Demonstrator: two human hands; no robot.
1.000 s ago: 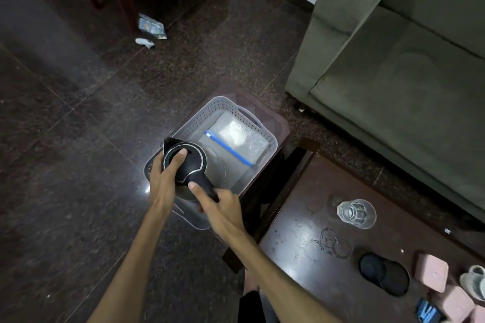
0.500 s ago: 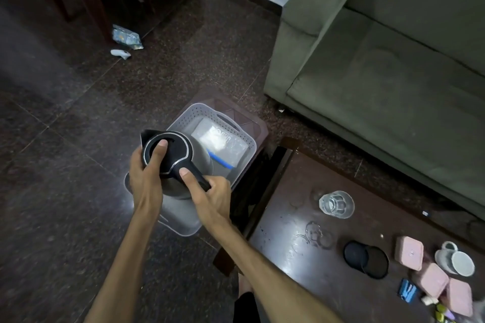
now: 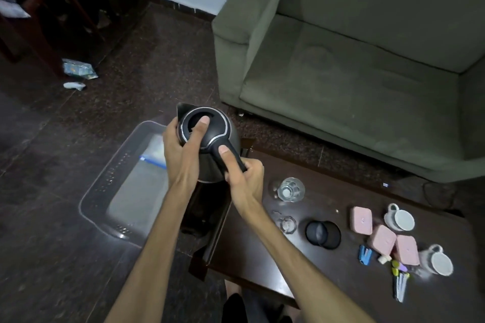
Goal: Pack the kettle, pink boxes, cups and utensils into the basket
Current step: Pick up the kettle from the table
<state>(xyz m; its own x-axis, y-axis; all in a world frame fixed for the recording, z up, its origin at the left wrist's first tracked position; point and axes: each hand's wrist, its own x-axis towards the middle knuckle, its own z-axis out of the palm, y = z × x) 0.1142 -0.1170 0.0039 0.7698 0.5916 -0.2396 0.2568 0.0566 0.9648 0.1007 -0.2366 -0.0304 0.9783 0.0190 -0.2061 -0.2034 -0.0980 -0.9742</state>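
Basket [image 3: 105, 186] sat on the floor at left, just beside the table's near-left corner, low enough to drop things in from above. A clear bag with a blue strip [image 3: 153, 162] lay flat on its bottom, leaving room on top.

Kettle [image 3: 210, 144] was held in the air, upright, over the gap between basket and table end, not in the basket yet.

Left hand [image 3: 181, 155] wrapped the kettle's left side, thumb laid across the lid ring, probably to steady the body and keep the lid down. Its other fingers curled round the far side, out of sight.

Right hand [image 3: 244, 178] gripped the handle, fingers closed round it, thumb pressed along the top. That hand likely took the weight; two-handed hold suits a tall, top-heavy load.

Table [image 3: 341, 283] at right carried the rest, all unpacked: a glass [image 3: 290, 189] near the kettle, a smaller glass piece [image 3: 287, 224], the black kettle base [image 3: 322, 234], three pink boxes [image 3: 381, 240] touching in a cluster, two white cups [image 3: 400, 219] far and near of them, utensils [image 3: 400, 283] at the near right.

Judgement: kettle goes first, being the bulkiest; small items fill around it.
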